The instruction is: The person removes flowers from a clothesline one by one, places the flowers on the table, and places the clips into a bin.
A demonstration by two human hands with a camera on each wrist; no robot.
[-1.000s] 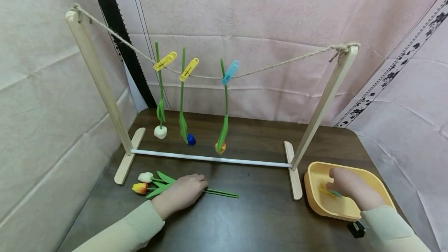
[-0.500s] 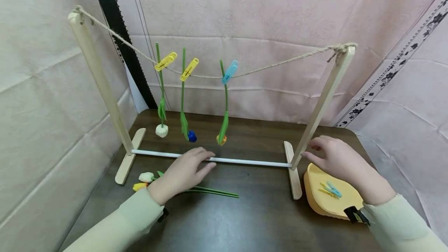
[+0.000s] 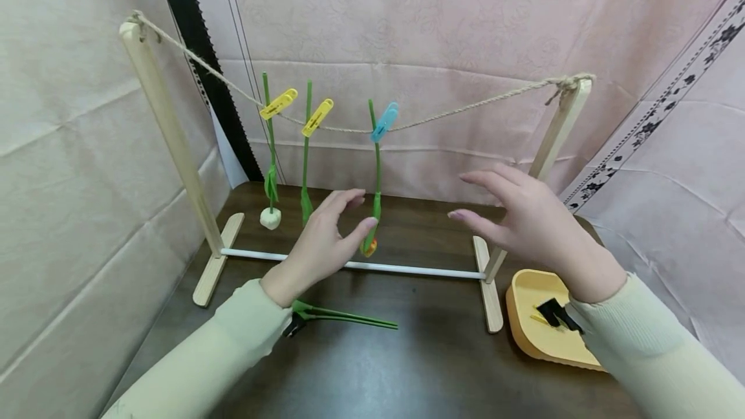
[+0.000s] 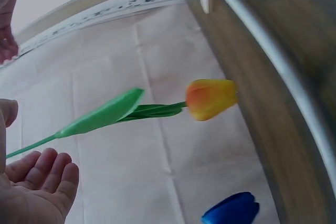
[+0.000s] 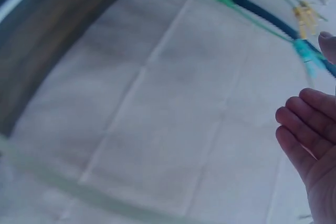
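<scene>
A wooden rack (image 3: 169,128) carries a rope (image 3: 465,108) with three tulips hung head down. Yellow clips (image 3: 278,103) (image 3: 317,116) hold the white tulip (image 3: 270,218) and a second stem; a blue clip (image 3: 384,121) holds the orange tulip (image 3: 368,247) (image 4: 210,99). My left hand (image 3: 362,209) is open beside that stem, thumb and fingers spread around it without gripping. My right hand (image 3: 462,198) hovers open to the stem's right, holding nothing. The blue tulip (image 4: 231,209) shows in the left wrist view; my left hand hides it from the head view.
Green stems (image 3: 349,321) lie on the dark table (image 3: 419,367) under my left sleeve, their flower heads hidden. A yellow bowl (image 3: 524,315) with clips sits at the right by the rack's foot (image 3: 487,296). A white bar (image 3: 407,269) joins the feet. Pink cloth surrounds the table.
My left hand lifted off the lying tulips and rose to the orange tulip's stem. My right hand left the bowl and rose toward the same stem, holding nothing.
</scene>
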